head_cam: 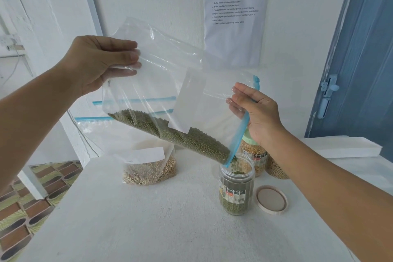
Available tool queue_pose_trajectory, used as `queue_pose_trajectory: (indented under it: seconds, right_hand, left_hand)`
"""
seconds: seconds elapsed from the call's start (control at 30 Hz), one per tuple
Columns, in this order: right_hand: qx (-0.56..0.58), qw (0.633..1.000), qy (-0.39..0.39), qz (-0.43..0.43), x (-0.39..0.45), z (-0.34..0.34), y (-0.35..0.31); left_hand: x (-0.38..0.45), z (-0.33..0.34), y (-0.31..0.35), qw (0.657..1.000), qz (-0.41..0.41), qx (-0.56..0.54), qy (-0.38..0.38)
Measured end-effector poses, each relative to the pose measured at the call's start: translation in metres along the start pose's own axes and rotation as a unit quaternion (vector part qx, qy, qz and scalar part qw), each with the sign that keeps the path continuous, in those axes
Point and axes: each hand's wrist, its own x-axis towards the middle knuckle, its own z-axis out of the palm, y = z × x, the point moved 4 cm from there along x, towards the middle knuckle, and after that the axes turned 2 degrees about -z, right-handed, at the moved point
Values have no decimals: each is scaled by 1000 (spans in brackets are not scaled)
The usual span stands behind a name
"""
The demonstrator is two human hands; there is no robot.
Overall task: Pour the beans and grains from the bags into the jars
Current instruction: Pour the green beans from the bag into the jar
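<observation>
1. Left hand (pixel 93 64), at 10 o'clock in the view: my grip pinches the bottom corner of the bag (pixel 170 83) and holds it high, so the bag slopes down toward 4 o'clock.
2. Right hand (pixel 255 110), at 3 o'clock: fingers curl round the blue zip edge and hold the mouth of the bag, steering its low corner over the open jar (pixel 237 185).
3. Green beans (pixel 180 134) lie along the bag's lower edge and run out at that corner; some are falling into the jar mouth.
4. The jar stands on the worktop (pixel 170 219), just right of centre. Through the label it looks about half full of green beans.
5. Its lid (pixel 271 200) lies flat on the worktop, just beside the jar at 3 o'clock of it.
6. Behind the jar, at 1 o'clock of it, two jars (pixel 255 155) of pale grain are partly hidden by my right arm. One has a green cap; I judge it done. The other's top I cannot see.
7. A second bag (pixel 148 168) of pale grain stands at 9 o'clock of the open jar, zip closed, untouched.
8. Status: green-bean pour under way, much still in the bag. Left to do: finish the pour, cap the jar, then the second bag. No empty jar is in view for it.
</observation>
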Motion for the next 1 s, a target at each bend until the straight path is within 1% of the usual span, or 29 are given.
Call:
queue_pose_trajectory:
  seconds: [1.0]
  right_hand:
    - [9, 1000, 3, -7, -3, 1, -4]
  left_hand:
    - [1, 4, 10, 1000, 10, 8, -3]
